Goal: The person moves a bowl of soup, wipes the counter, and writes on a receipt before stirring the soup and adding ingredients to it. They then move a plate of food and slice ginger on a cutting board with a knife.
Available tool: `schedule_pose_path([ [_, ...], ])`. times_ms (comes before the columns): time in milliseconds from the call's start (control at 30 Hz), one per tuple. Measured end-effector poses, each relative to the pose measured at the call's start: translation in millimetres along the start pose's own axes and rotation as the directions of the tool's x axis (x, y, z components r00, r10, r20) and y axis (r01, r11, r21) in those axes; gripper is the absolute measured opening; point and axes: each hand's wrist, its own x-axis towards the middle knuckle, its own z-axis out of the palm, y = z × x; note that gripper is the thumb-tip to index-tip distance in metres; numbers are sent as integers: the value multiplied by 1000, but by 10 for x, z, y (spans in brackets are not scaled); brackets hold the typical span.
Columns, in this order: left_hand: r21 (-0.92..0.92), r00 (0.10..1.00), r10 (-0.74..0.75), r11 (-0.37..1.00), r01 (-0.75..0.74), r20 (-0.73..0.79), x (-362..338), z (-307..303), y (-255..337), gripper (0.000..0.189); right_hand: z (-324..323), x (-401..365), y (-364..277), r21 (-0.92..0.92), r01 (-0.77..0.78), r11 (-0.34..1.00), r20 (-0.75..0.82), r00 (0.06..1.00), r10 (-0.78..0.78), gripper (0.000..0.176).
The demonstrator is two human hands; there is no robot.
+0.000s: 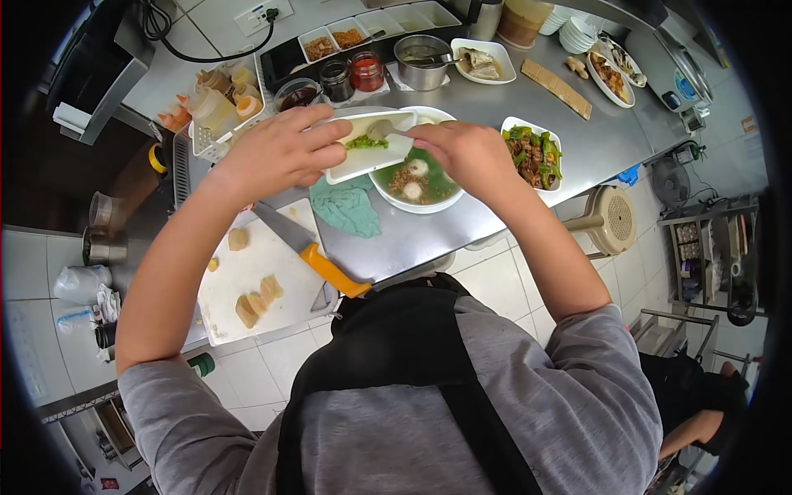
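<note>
Tray, smooth rectangle in left hand, round bowl, crumpled cloth

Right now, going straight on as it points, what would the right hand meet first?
Beyond the spoon it holds, the right hand would likely meet the white container first; depth is unclear.

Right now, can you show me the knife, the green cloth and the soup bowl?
Knife point(318, 259): head view, on its orange handle.
Green cloth point(349, 205): head view, middle of its folds.
Soup bowl point(421, 208): head view, on its white rim.
</note>
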Motion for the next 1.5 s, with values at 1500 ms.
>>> schedule_pose_path([
  [1500, -87, 198, -974, 208, 974, -114, 419, 1826, -1488, 45, -514, -1162, 1040, 530, -547, 647, 91, 796, 598, 28],
])
